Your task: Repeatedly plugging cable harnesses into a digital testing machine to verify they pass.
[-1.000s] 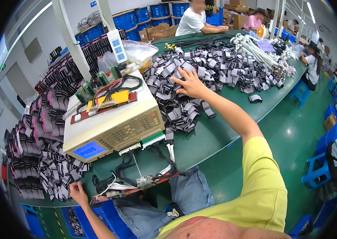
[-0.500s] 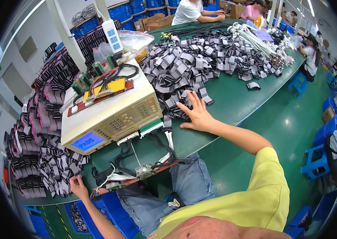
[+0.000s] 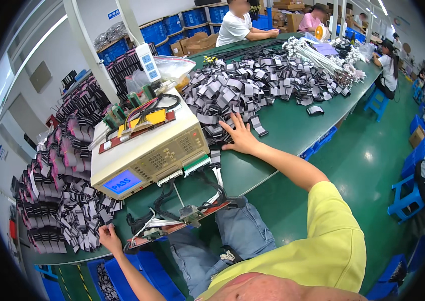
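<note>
My right hand [image 3: 243, 139] spreads its fingers at the near edge of a big heap of short grey flat ribbon cables with black connectors [image 3: 242, 83]. Its fingertips touch or hover just over the cables; nothing is visibly gripped. Far to the left, my left hand [image 3: 110, 239] has its fingers pinched together beside a second pile of ribbon cables [image 3: 79, 213]. A ribbon cable [image 3: 106, 216] shows at those fingertips. Between my hands stands a beige electronic tester [image 3: 152, 153] with a lit blue screen [image 3: 121, 181] and a green connector strip [image 3: 196, 164].
A red-brown fixture board [image 3: 207, 212] with black and white wires lies along the near edge of the green table [image 3: 293, 131]. Stacked cable bundles [image 3: 42, 200] rise at the left. A white power strip [image 3: 147, 62] hangs behind the tester. Other people sit farther back.
The view has shifted, carrying the tester and left pile rightward in the picture. My right hand has moved slightly toward the heap. My left hand stays by its pile.
</note>
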A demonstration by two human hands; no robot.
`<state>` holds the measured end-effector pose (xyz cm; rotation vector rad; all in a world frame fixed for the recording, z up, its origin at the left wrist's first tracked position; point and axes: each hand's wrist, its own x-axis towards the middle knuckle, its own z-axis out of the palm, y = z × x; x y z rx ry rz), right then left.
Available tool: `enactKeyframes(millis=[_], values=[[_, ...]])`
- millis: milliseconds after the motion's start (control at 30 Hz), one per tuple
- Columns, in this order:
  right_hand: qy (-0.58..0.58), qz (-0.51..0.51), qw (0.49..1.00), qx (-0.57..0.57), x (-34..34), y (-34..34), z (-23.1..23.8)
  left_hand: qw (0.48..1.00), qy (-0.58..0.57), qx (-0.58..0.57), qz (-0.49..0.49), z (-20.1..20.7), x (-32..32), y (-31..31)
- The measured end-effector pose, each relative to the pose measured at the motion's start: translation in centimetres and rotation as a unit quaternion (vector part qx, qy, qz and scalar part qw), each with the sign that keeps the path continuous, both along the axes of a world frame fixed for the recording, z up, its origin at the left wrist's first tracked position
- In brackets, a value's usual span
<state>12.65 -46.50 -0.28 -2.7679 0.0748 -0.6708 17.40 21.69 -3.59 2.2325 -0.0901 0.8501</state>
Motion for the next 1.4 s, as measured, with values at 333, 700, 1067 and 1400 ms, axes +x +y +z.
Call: enactKeyframes(millis=[333,700,1067,1400], values=[[-0.105,-0.14,0.985,-0.01,-0.1,-9.0,4.6,0.998,0.044,0.038,0.034,2.2,-2.4,-1.6],[-0.126,-0.256,0.947,-0.15,-0.2,-5.6,-3.1,0.998,0.008,-0.023,0.051,1.4,-1.9,0.3],[-0.051,-0.265,0.954,-0.128,-1.4,-10.5,-4.4,0.998,-0.035,-0.049,0.033,0.6,-1.9,-1.2],[0.021,-0.265,0.954,-0.14,-4.4,-5.4,-0.1,1.0,0.005,-0.003,0.009,2.1,-0.2,-2.0]])
